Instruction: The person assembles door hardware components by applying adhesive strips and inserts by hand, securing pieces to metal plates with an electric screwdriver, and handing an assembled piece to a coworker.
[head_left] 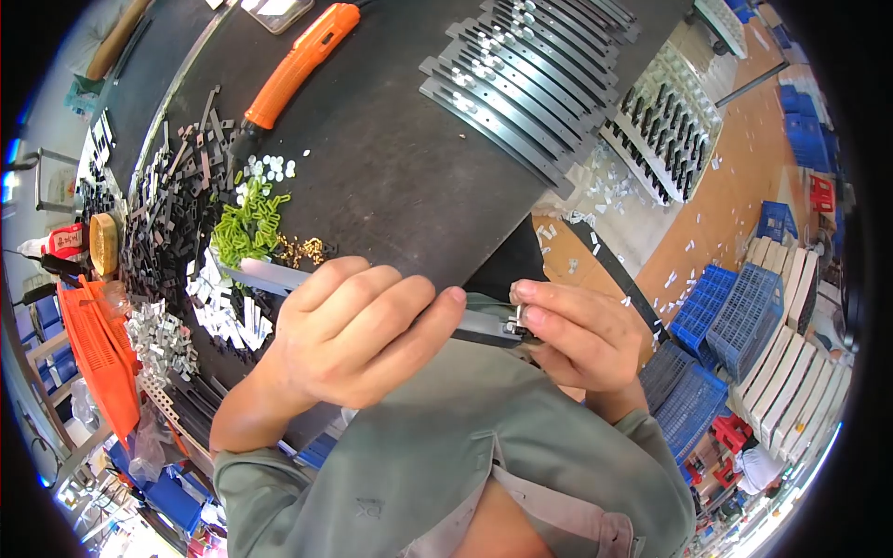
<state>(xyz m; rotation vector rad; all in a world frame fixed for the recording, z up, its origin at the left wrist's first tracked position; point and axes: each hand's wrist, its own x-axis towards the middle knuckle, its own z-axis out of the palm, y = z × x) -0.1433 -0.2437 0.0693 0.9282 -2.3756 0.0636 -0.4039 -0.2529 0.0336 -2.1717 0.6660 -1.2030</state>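
My left hand [358, 330] is closed around a long narrow metal strip [479, 323], held close to my chest. The strip's other end sticks out past my knuckles on the left. At its right end, my right hand [586, 339] pinches with thumb and fingertips at a small shiny metal fitting [514, 322]. My fingers partly cover that fitting, so its exact shape is hidden. Beyond my left hand lie a heap of green looped pieces [249, 223], small brass-coloured parts [302, 249] and white pieces [228, 312].
An orange electric screwdriver [302, 65] lies on the dark worktable [391, 158]. A row of similar metal strips [526, 84] lies at the far right. Dark metal pieces [181, 177] are heaped on the left, near an orange bin [98, 353]. Blue crates [744, 321] stand on the right.
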